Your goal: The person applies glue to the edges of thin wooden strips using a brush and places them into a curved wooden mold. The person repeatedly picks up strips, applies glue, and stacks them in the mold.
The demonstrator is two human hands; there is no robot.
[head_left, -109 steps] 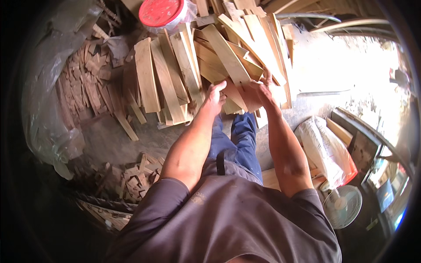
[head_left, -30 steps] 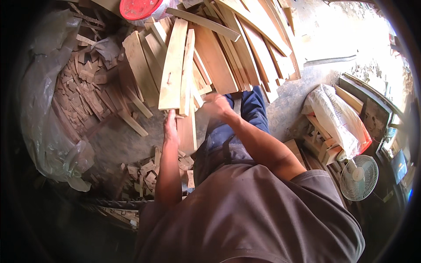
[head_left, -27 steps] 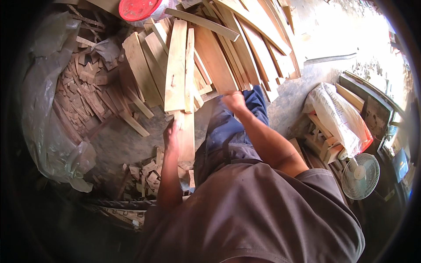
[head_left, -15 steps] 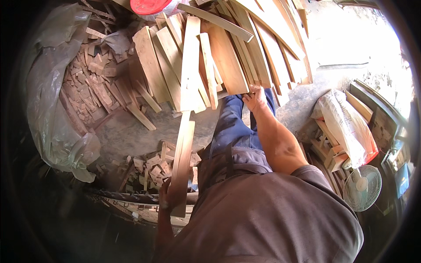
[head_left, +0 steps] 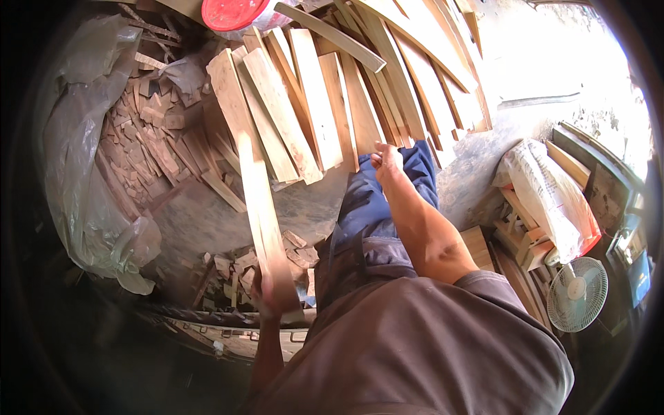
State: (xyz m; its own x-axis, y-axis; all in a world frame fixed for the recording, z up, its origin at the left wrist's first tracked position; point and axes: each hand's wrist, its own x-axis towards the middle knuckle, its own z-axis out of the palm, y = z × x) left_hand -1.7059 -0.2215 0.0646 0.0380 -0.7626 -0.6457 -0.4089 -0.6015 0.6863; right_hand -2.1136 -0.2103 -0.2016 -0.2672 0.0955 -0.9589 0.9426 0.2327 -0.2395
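A long pale wooden plank (head_left: 259,218) slants from the stack down past my left side. My left hand (head_left: 263,294), dark and blurred, is closed around the plank's near end. The plank's far end meets the leftmost boards of the stack. My right hand (head_left: 387,160) hovers over my blue trouser leg, close to the near ends of the boards. Its fingers are loosely bent and apart, with nothing visible in them. Several sawn boards (head_left: 317,97) lie side by side in front of me, and a narrow strip (head_left: 330,36) rests across their tops.
Wood offcuts (head_left: 145,138) are heaped at the left beside a clear plastic sheet (head_left: 83,159). More scraps (head_left: 238,270) lie near my left leg. A red-lidded tub (head_left: 235,12) stands at the back. To the right are a white sack (head_left: 543,194) and a fan (head_left: 576,296).
The plank in my left hand has swung left at its far end, away from the middle boards. My right hand has drawn left off the board ends, and its fingers have curled more.
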